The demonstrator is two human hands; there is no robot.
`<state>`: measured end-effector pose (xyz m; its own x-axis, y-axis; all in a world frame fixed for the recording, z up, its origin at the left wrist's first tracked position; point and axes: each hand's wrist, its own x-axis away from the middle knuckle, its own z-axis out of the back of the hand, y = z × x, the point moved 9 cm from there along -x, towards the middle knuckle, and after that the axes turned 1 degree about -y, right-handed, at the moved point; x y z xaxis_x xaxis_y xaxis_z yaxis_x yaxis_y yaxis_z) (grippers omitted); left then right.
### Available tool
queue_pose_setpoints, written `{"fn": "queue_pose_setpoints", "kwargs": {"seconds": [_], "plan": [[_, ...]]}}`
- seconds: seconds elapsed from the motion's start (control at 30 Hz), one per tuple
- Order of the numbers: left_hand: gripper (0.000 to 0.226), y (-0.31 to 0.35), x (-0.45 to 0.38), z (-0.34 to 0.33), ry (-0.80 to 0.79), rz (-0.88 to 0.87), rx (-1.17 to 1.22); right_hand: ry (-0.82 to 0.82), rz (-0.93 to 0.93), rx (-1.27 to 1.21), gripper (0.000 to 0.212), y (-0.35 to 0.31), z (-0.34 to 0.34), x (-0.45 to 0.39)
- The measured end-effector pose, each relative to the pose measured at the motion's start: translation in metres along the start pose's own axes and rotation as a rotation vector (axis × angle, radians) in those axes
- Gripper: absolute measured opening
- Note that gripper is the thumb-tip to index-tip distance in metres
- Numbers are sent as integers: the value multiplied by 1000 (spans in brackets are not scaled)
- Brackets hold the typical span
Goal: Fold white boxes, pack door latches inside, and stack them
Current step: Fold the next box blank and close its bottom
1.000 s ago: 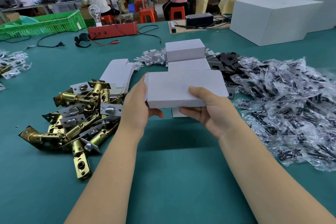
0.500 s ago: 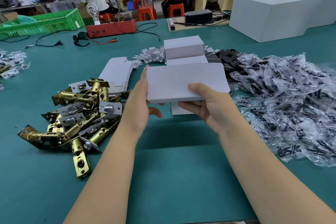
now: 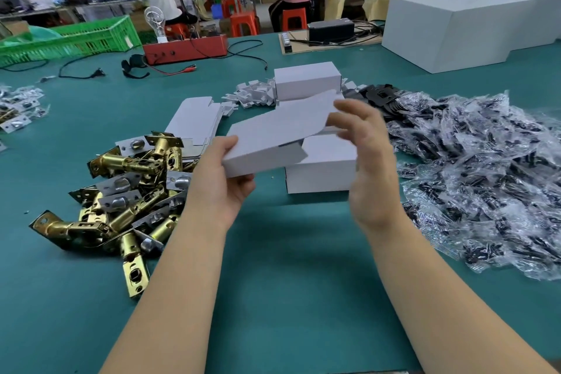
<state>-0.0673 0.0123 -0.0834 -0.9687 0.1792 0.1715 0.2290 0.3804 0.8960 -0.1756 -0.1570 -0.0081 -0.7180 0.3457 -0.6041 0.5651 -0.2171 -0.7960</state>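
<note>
A person's two bare arms reached forward over a green desk [image 3: 288, 297]. The left hand [image 3: 223, 182] gripped the near-left end of a white box [image 3: 273, 136], thumb on top and fingers curled beneath. The box was held in the air, its long axis running from near-left up to far-right, so the far end sat higher and further away. The right hand [image 3: 368, 161] was at that far end with fingers spread and loosely bent; it was blurred, and whether it touched the box could not be told.

Directly beyond and below the held box stood a closed white box [image 3: 321, 173] on the desk, with another finished box [image 3: 306, 79] further back (apparently the growing stack). The held box partly overlapped the nearer one in view.

To the left lay a heap of brass door latches [image 3: 121, 191], closest to the left hand, and behind them a pile of flat box blanks [image 3: 194, 121]. To the right spread a mass of clear plastic bags [image 3: 485, 176] holding dark parts.

Judging from this, the next move turned on the box's tilted far end, which the right hand was better placed to fold or close.
</note>
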Motion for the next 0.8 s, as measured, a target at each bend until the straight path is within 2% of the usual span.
{"fn": "queue_pose_setpoints", "kwargs": {"seconds": [0.07,0.13,0.23,0.33,0.37,0.43,0.5,0.57,0.63,0.7,0.73,0.8], "plan": [[10,-7,0,1,-23,84,-65,28,103,121,20,-9,8,-2],[9,-20,2,-5,-97,189,-127,-22,141,121,17,-12,3,-1],[20,-27,2,-11,-178,246,-193,-137,138,33,37,-13,-12,3],[21,-22,6,-16,-262,220,-298,-236,153,20,44,-15,-22,5],[22,-21,6,-15,-249,203,-324,-267,150,14,47,-16,-25,6],[21,-17,1,-4,-107,155,-365,-270,123,47,48,-13,-28,8],[22,-10,-3,10,73,79,-388,-207,110,160,45,-10,-26,9],[30,1,-6,16,175,-10,-422,-152,117,244,44,-10,-22,8],[34,12,-8,13,159,-139,-613,-110,126,294,44,-10,-16,7],[19,18,-6,2,100,-254,-840,-65,138,310,45,-12,-10,5],[16,18,-6,3,112,-255,-877,-60,138,300,46,-13,-9,5],[29,14,-6,5,107,-242,-883,-93,114,294,45,-10,-12,4]]}}
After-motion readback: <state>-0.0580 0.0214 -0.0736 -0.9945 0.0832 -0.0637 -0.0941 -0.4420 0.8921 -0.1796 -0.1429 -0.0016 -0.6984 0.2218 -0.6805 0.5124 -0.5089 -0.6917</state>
